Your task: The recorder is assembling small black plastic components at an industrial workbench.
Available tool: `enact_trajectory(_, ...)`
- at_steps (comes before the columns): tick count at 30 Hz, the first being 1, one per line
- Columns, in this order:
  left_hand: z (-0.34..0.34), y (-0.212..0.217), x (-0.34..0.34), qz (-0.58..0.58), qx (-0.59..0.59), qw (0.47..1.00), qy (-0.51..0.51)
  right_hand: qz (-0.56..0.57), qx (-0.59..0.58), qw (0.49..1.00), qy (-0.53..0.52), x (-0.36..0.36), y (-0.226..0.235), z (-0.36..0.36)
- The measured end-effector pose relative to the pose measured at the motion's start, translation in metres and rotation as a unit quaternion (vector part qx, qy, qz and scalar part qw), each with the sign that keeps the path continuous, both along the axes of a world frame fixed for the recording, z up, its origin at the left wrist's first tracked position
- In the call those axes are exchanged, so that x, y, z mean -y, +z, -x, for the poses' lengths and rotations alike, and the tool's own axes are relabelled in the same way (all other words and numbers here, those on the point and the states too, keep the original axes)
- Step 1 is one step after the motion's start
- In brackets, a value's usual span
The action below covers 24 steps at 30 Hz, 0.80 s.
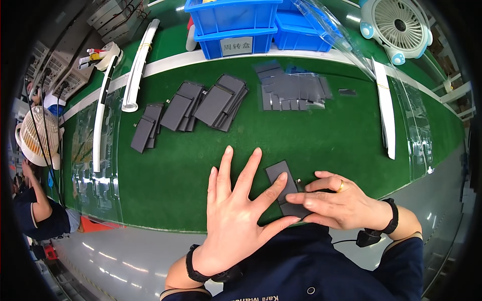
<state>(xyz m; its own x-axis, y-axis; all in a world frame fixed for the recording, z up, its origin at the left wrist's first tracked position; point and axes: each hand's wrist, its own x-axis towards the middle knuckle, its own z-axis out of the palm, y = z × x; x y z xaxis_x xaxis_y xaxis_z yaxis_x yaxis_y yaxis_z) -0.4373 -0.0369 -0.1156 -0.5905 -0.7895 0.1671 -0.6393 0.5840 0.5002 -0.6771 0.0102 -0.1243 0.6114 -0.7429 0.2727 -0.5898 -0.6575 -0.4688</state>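
A flat dark grey battery cell (284, 186) is being pressed down on the green desk (165, 175), right at the near edge. The left hand (236, 213) is spread open, fingers splayed, one fingertip laid on the cell. The right hand (337, 203) is curled over its lower end, fingers pinched on it. Looks like a smoothing or sticking step, probably mid-way. Next, steady even pressure would be needed so the cell isn't skewed. More cells (201, 108) are stacked farther back.
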Motion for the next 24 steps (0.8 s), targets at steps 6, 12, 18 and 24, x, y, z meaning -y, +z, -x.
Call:
enact_trajectory(6,-0.0004,0.0029,0.0,0.008,0.006,1.0,0.003,-0.008,0.038,0.999,0.013,-0.0011,0.0013,0.0012)
enact_trajectory(12,0.0009,0.001,0.0011,0.008,0.002,1.0,0.004,0.0,0.04,0.999,-0.016,-0.0069,-0.0035,-0.0014)
enact_trajectory(18,0.0003,0.0042,0.0001,-0.001,0.012,1.0,0.002,-0.019,0.07,0.997,-0.012,-0.0025,-0.0014,0.0004)
enact_trajectory(24,-0.0006,0.0046,0.0013,-0.016,0.01,1.0,-0.006,-0.011,0.088,0.996,-0.01,0.0008,-0.0017,0.0017)
